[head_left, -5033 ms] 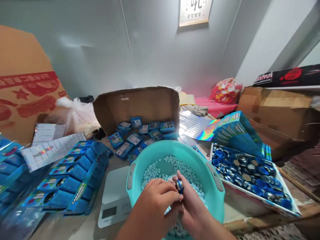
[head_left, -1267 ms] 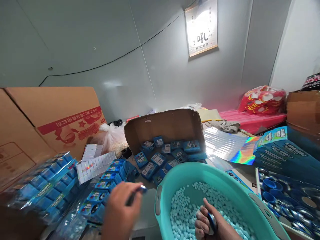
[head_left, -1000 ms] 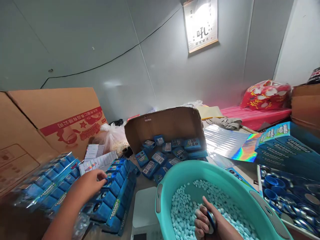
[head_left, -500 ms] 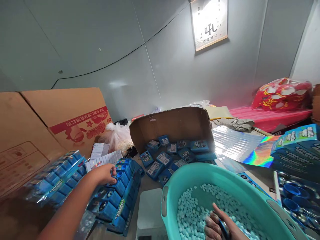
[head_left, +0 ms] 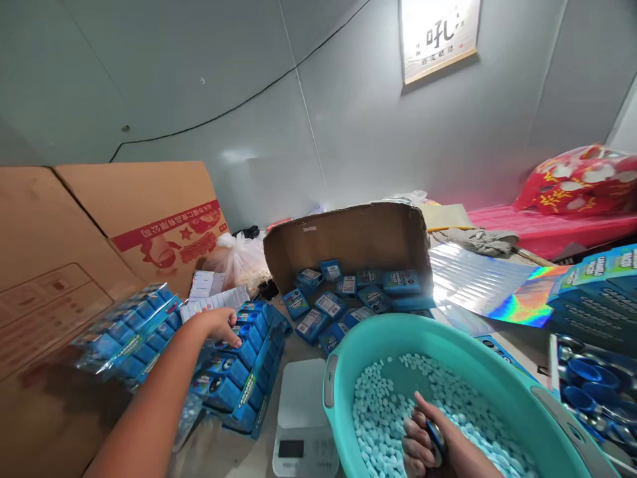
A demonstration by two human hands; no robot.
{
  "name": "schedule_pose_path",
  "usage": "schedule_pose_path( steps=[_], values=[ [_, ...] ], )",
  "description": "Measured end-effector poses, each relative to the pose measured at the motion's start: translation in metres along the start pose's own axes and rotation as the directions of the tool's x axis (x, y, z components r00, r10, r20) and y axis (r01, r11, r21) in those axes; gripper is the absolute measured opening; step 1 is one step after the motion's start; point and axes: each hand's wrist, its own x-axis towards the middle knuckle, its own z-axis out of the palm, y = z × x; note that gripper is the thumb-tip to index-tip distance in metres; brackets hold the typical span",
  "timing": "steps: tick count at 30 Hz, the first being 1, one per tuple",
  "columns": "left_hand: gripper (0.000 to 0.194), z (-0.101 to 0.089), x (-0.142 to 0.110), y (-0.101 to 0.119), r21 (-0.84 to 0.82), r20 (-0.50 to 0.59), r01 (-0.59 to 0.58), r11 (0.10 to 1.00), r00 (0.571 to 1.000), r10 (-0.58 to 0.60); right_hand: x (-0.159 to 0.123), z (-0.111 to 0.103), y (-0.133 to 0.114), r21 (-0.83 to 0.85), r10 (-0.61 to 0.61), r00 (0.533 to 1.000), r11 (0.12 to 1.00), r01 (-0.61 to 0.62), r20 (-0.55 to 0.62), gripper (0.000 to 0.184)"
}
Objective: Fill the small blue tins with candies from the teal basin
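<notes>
My left hand [head_left: 225, 326] is at the upper rows of a display tray [head_left: 249, 398] of small blue boxes printed "Caramelo". Its fingers are curled down on one small blue box [head_left: 249, 330]; the fingertips are partly hidden. Over a turquoise oval tub [head_left: 398, 325] my right hand [head_left: 423, 438] is closed, thumb up, around a shiny dark blue object with a silvery edge [head_left: 436, 441]. Most of that object is hidden in the fist. Pale blue oval candies [head_left: 373, 411] lie in the tub, below the right hand. Between tray and tub sits a white digital scale [head_left: 301, 398].
Behind the tub, an open cardboard box [head_left: 348, 232] holds loose blue boxes [head_left: 328, 305]. A clear-wrapped pack of blue boxes [head_left: 134, 332] leans by a large carton [head_left: 149, 219] at left. At right are stacked blue boxes [head_left: 597, 299] and a tray of shiny blue round pieces [head_left: 584, 385].
The view has shifted, so more of the scale and its display shows. My left hand stays on the tray's boxes. My right hand remains closed over the tub, slightly turned.
</notes>
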Motion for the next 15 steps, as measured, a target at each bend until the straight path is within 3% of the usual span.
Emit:
schedule_pose_path(
  steps=[4,7,9,11,13,14,15],
  values=[
    [0.038,0.002,-0.022,0.0,-0.113,-0.052,-0.084,0.99,0.996,0.078,-0.008,-0.001,0.006,-0.118,0.02,0.998,0.993,-0.012,0.068,0.056],
    [0.036,0.01,-0.06,0.023,-0.187,-0.275,-0.201,0.962,0.951,0.145,-0.006,-0.008,0.007,-0.19,-0.007,0.997,0.982,0.021,0.072,0.05],
    [0.034,0.027,-0.091,0.057,-0.244,-0.468,-0.311,0.919,0.868,0.169,0.0,-0.013,0.007,-0.187,-0.09,0.991,0.976,0.107,0.097,0.049],
    [0.041,0.056,-0.119,0.104,-0.288,-0.557,-0.464,0.838,0.793,0.248,0.005,-0.016,0.007,-0.155,-0.172,0.976,0.969,0.191,0.13,0.056],
    [0.044,0.093,-0.137,0.157,-0.366,-0.622,-0.695,0.619,0.678,0.393,0.006,-0.016,0.006,-0.15,-0.223,0.965,0.958,0.243,0.139,0.059],
    [0.043,0.112,-0.142,0.184,-0.373,-0.661,-0.754,0.541,0.625,0.415,0.005,-0.015,0.006,-0.167,-0.232,0.964,0.953,0.253,0.132,0.058],
    [0.042,0.129,-0.144,0.208,-0.386,-0.675,-0.783,0.487,0.6,0.429,0.004,-0.015,0.006,-0.19,-0.244,0.963,0.946,0.262,0.115,0.056]
  ],
)
